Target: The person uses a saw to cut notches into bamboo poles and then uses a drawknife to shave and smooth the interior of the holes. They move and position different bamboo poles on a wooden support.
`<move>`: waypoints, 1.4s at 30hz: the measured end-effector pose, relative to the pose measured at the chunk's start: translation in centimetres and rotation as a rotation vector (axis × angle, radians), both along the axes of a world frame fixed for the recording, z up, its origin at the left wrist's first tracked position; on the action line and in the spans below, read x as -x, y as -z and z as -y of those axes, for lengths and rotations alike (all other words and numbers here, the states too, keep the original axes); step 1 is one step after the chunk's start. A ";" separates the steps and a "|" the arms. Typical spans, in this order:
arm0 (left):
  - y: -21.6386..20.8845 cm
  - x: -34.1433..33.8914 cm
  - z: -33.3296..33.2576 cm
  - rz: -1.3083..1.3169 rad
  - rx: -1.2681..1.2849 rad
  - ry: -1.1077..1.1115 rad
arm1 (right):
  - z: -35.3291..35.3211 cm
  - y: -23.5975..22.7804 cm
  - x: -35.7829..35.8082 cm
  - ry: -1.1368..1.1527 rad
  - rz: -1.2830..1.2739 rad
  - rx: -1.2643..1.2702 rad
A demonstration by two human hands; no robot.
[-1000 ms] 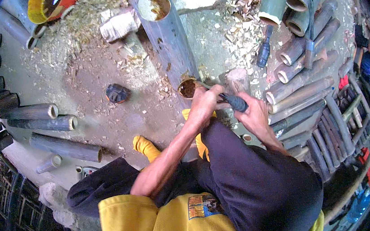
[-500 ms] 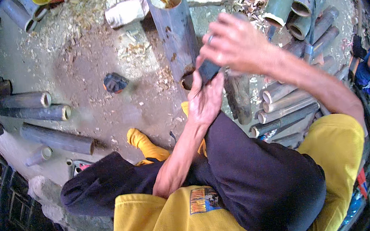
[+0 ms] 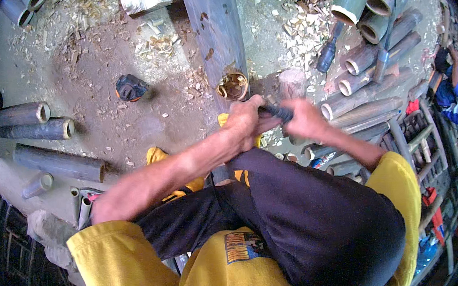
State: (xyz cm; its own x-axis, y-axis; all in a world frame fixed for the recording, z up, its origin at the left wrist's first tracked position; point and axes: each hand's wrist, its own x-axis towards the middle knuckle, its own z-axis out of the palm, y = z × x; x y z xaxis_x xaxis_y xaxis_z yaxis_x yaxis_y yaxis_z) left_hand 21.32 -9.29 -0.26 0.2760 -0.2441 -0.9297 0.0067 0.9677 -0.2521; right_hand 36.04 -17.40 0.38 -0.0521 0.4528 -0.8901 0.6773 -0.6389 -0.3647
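A thick grey-brown bamboo tube [image 3: 221, 35] lies lengthwise in front of me, its near end cut and hollow. Just below that end, both of my hands come together over my raised knee. My right hand [image 3: 306, 121] is closed around a dark tool handle [image 3: 280, 113], which slants between the hands. Motion smears my left hand [image 3: 246, 121], which is closed at the other end of the tool. The tool's working end is hidden, so its kind cannot be told.
Cut bamboo tubes lie in groups at the left [image 3: 61, 163] and right [image 3: 366, 95]. A dark-handled tool [image 3: 327, 54] rests on the floor, and a dark object with orange edges [image 3: 131, 88] lies left of the tube. Wood chips [image 3: 306, 31] litter the ground. Another person [image 3: 452, 86] is at far right.
My hands have dropped from the tube's near end toward my knee, uncovering its cut opening. The right hand has come down, and my left elbow has swung out to the left.
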 end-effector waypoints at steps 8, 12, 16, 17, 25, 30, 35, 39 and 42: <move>1.5 1.4 1.7 0.289 -0.082 -0.049 | -1.3 -1.3 -1.5 -0.227 -0.115 -0.074; -0.2 -0.8 3.7 0.446 -0.060 -0.690 | -7.5 -3.2 -5.2 -0.859 -0.018 -0.574; 0.1 -0.4 2.9 0.282 -0.062 -0.392 | -6.3 0.1 -5.2 -0.631 -0.266 -0.190; 0.6 0.0 2.4 0.244 -0.046 -0.282 | -5.5 0.3 -4.4 -0.485 -0.267 -0.121; 1.8 4.6 -2.0 0.286 -0.482 0.891 | 4.1 0.7 9.3 0.493 -0.221 -0.178; 2.2 3.8 0.5 0.277 -0.431 0.613 | 3.4 -1.9 5.8 0.379 -0.010 -0.030; 1.9 0.7 1.0 0.489 -0.366 -0.179 | -1.5 -2.6 -0.4 -0.214 0.345 -0.551; 1.6 0.3 1.5 0.481 -0.335 -0.638 | -8.6 -4.6 -1.2 -0.790 0.425 -0.663; 1.1 0.4 1.5 0.452 -0.255 -0.953 | -12.8 -4.2 0.5 -1.051 0.350 -0.721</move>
